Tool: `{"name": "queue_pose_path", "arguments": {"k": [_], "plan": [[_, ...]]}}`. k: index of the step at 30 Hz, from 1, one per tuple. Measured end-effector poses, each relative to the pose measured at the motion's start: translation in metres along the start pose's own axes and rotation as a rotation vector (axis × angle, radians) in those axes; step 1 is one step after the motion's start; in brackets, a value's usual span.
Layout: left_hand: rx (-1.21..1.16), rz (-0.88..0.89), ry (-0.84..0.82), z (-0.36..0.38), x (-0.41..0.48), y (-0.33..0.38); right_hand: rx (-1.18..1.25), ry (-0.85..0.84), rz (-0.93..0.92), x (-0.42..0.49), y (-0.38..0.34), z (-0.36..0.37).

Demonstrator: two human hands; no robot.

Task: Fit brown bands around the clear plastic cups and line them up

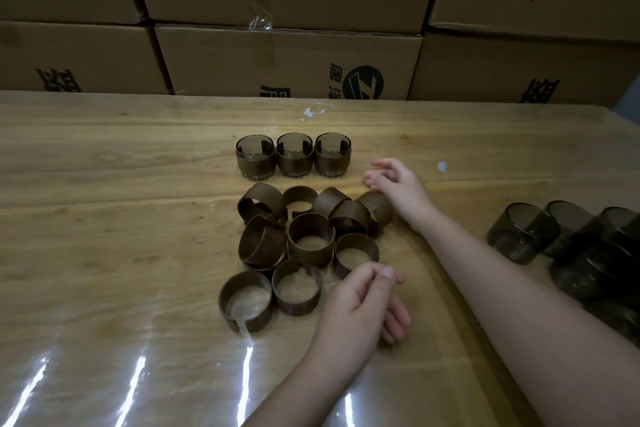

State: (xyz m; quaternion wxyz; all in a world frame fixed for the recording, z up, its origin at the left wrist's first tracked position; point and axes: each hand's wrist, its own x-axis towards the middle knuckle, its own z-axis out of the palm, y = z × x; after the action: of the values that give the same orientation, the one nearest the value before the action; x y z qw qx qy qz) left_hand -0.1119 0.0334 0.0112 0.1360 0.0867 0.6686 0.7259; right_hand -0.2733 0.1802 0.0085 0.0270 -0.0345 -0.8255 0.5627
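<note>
Three clear cups wearing brown bands stand in a row at the table's middle: left point(256, 158), middle point(295, 155), right point(333, 155). In front of them lies a pile of several loose brown bands point(310, 241). Several bare smoky clear cups point(526, 236) lie bunched at the right edge. My right hand point(396, 185) hovers just right of the row with relaxed fingers, apart from the rightmost cup and holding nothing. My left hand point(363, 302) rests at the pile's near right corner, fingers loosely curled beside a band point(356, 253), gripping nothing.
The wooden table point(121, 218) carries a glossy clear cover. Stacked cardboard boxes point(287, 59) form a wall right behind its far edge. A white scrap point(442, 166) lies right of my right hand.
</note>
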Motion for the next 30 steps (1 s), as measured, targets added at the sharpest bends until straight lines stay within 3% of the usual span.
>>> {"name": "queue_pose_path", "arguments": {"k": [14, 21, 26, 30], "plan": [[0.121, 0.105, 0.129, 0.005, -0.014, 0.001, -0.030, 0.245, -0.026, -0.113, 0.026, -0.027], [0.123, 0.089, 0.161, -0.001, -0.011, 0.001, -0.061, 0.592, 0.086, -0.151, 0.035, -0.049], [0.143, 0.073, 0.131, 0.000, -0.008, 0.000, -0.058, 0.620, 0.149, -0.146, 0.039, -0.061], [0.149, 0.065, 0.093, 0.001, -0.007, 0.001, -0.240, 0.644, 0.132, -0.139, 0.045, -0.069]]}}
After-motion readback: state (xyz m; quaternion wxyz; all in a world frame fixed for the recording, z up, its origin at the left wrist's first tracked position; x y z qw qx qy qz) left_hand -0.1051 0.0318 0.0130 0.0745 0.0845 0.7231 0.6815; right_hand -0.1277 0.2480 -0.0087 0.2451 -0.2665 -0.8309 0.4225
